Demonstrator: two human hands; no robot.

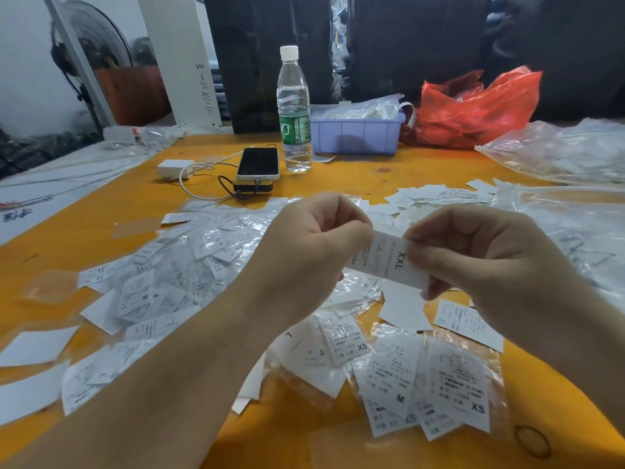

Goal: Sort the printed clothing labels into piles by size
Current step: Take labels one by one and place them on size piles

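Note:
Both hands hold one white label printed XXL (389, 258) above the orange table (101, 218). My left hand (311, 245) grips its left end with curled fingers, and my right hand (473, 255) pinches its right end. Below them lie several loose labels and labels in clear sleeves. A heap of labels (176, 272) spreads to the left, with M and S marks showing. Near the front edge lie labels marked XS (470, 390) and M (389, 377). Another scatter of labels (429, 194) sits behind my hands.
A water bottle (294, 110), a phone on a power bank (258, 164) and a white charger (174, 168) stand at the back. Behind them are a lilac bin (355, 135) and a red plastic bag (473, 106). Clear plastic bags (558, 154) crowd the right side.

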